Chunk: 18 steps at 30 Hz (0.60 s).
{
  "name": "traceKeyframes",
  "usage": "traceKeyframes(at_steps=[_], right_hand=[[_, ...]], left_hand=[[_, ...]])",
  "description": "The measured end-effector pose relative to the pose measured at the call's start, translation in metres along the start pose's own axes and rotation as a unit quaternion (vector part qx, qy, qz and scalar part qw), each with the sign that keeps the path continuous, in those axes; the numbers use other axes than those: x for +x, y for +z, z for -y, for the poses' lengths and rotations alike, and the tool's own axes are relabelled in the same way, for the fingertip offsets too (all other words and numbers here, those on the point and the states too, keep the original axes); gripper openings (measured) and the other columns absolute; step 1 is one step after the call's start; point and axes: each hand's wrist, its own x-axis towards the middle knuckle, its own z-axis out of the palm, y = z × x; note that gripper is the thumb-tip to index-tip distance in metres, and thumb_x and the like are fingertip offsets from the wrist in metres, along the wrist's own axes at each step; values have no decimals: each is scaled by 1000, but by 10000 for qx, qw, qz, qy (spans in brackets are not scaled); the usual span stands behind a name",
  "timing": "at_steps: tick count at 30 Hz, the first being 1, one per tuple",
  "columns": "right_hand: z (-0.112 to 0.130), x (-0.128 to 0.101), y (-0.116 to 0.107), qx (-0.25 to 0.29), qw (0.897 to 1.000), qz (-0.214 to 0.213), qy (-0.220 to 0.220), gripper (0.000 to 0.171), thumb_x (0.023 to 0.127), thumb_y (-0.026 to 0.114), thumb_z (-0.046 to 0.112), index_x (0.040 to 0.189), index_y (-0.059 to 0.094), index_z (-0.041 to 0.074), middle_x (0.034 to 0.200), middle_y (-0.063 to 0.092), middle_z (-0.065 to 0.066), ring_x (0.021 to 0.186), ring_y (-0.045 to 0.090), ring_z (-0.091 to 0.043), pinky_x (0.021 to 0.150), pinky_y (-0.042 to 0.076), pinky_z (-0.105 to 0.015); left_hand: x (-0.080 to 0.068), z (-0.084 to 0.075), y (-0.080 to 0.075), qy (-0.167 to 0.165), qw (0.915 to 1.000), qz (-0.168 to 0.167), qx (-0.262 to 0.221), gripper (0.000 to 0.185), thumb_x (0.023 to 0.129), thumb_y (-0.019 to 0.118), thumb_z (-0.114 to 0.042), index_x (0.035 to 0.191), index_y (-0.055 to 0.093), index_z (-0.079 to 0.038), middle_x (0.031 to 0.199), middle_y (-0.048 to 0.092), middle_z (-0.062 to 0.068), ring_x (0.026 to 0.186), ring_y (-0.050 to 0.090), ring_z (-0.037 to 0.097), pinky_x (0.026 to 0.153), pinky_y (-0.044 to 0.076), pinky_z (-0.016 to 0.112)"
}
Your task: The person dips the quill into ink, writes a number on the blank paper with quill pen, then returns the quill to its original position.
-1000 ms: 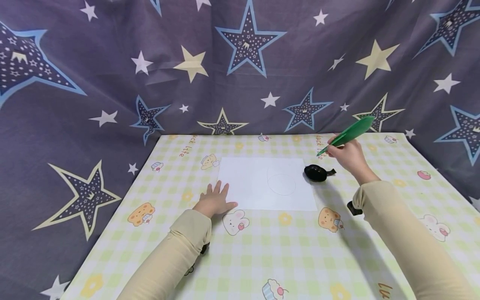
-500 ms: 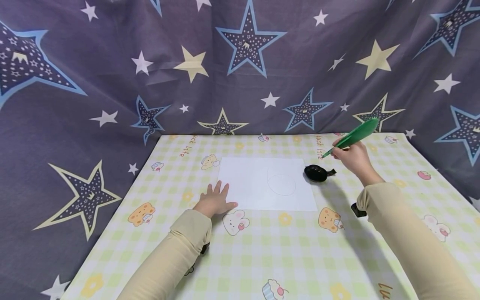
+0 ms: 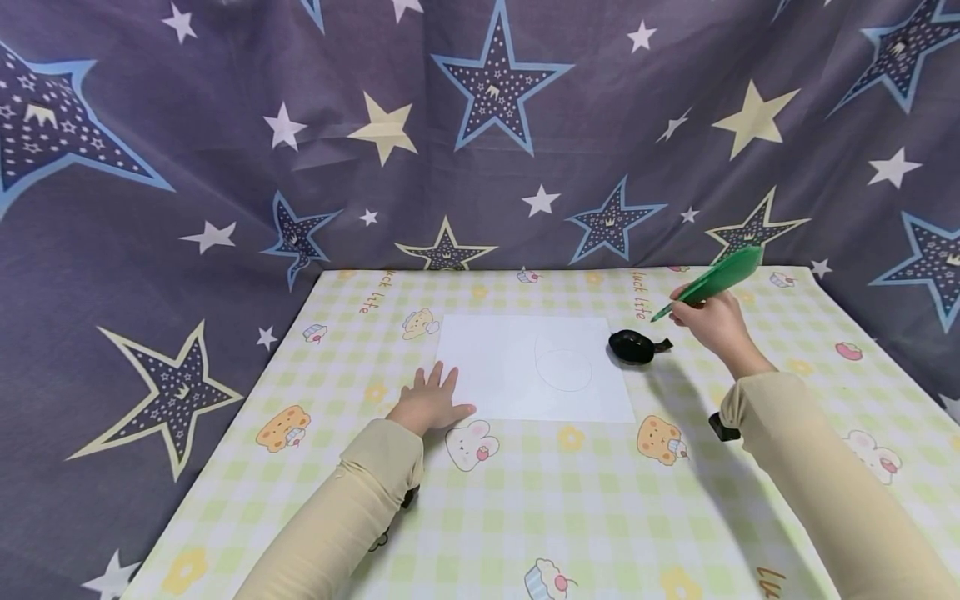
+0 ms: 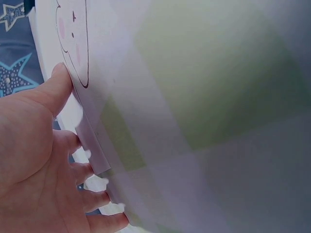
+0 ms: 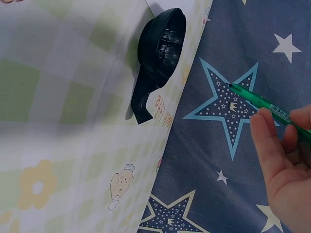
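My right hand point(image 3: 716, 323) pinches a green feather pen point(image 3: 722, 277) above the far right of the table, its tip pointing down and left. In the right wrist view the fingers and thumb hold the pen's slim barrel point(image 5: 262, 103). Just left of that hand lies a black, round, shallow object with a short handle point(image 3: 632, 347), beside the paper's right edge. A white sheet of paper point(image 3: 491, 367) bears a faint drawn line shaped like a 6. My left hand point(image 3: 429, 402) rests with spread fingers on the paper's left edge and the cloth.
A green-and-white checked cloth with cartoon prints point(image 3: 495, 508) covers the table. Behind and to the left hangs a dark curtain with stars point(image 3: 480, 183). The table's far edge meets that curtain.
My right hand has drifted slightly right and nearer to me with the feather pen in its grip. The left hand, the paper and the black object have stayed where they were.
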Motion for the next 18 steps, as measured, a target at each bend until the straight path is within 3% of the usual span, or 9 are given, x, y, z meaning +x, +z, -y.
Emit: traceKeyframes(at_steps=[9, 18], right_hand=[[-4, -5, 0, -23, 9999, 70, 73, 20, 89, 51, 8, 102, 59, -4, 89, 63, -21, 68, 58, -5, 64, 47, -19], [-6, -8, 1, 86, 9998, 118, 149, 25, 93, 47, 13, 106, 59, -4, 96, 62, -25, 72, 60, -5, 68, 50, -19]], left_hand=[[0, 0, 0, -10, 10000, 4, 5, 73, 93, 46, -48, 148, 19, -7, 151, 7, 19, 134, 3, 44, 104, 13, 59], [0, 0, 1, 14, 9999, -9, 139, 73, 93, 45, -49, 147, 19, -6, 151, 8, 19, 134, 4, 45, 102, 15, 61]])
